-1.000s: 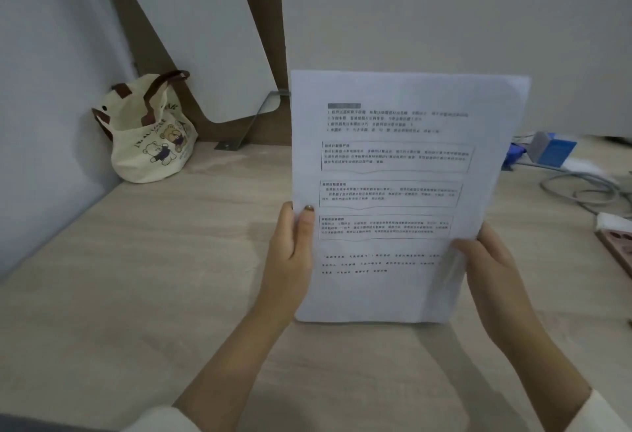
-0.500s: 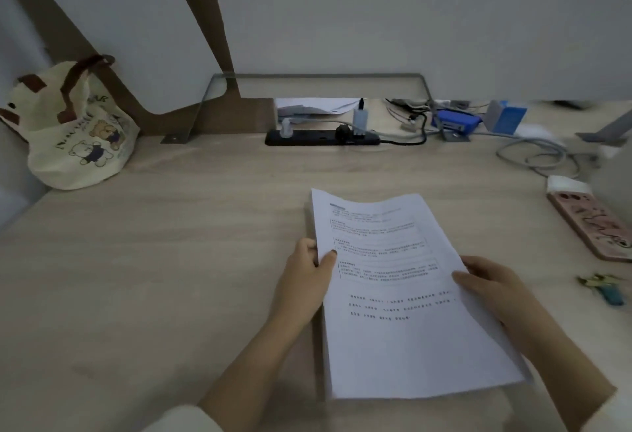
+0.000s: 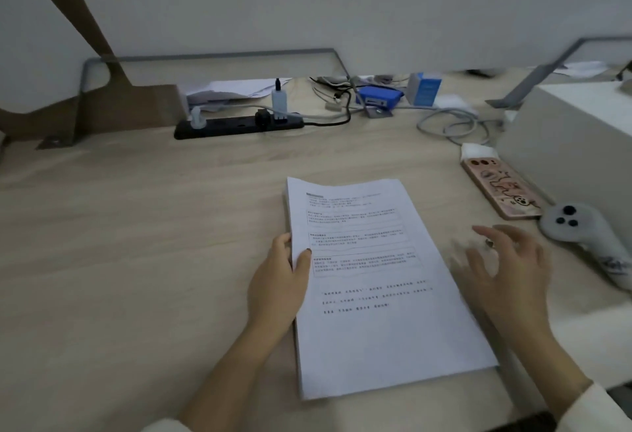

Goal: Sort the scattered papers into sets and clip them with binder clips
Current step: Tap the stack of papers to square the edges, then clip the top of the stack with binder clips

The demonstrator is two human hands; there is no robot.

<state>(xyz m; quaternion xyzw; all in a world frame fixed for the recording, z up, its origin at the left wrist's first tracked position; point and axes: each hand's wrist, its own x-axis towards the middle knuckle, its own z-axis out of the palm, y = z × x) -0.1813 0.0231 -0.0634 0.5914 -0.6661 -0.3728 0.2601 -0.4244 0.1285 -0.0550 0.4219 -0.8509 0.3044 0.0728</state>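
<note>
A stack of white printed papers (image 3: 383, 322) lies flat on the wooden desk (image 3: 130, 260) in front of me. My left hand (image 3: 278, 281) holds the stack's left edge, with the thumb on top of the sheets. To the right of the stack, my right hand (image 3: 506, 270) hovers off the paper with its fingers spread, blurred by motion and holding nothing. No binder clip shows in this view.
A pink phone (image 3: 501, 192) and a white controller (image 3: 588, 243) lie to the right, beside a white box (image 3: 574, 144). At the back are a black power strip (image 3: 236, 125), grey cables (image 3: 451, 123), blue boxes (image 3: 379, 98) and loose papers (image 3: 232, 89).
The stack went from upright in both hands to flat on the desk. My right hand has let go and moved right; the view has turned right.
</note>
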